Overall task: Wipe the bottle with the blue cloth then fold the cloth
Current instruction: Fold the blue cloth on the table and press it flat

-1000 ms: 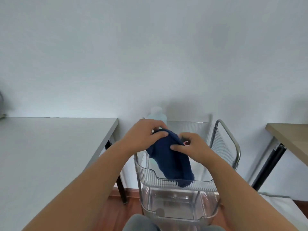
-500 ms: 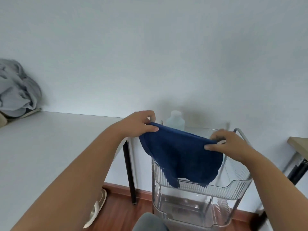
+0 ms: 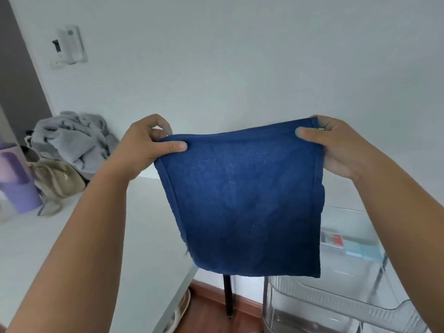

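The blue cloth [image 3: 242, 200] hangs spread flat in the air in front of me, held by its two upper corners. My left hand [image 3: 146, 147] pinches the top left corner between thumb and fingers. My right hand [image 3: 336, 145] pinches the top right corner the same way. The cloth's lower edge hangs free above the edge of the white table [image 3: 84, 236] and the clear cart [image 3: 348, 301]. The bottle is hidden behind the cloth or out of view.
The clear plastic cart stands at the lower right, with a red and pale blue item [image 3: 348, 246] in its top tray. On the table's far left lie a grey garment [image 3: 69, 140], a beige bag [image 3: 57, 179] and a purple cylinder [image 3: 16, 176].
My hands lifted the cloth off the cart, moved apart and stretched it out flat. The view swung left and up, and the bottle went out of sight.
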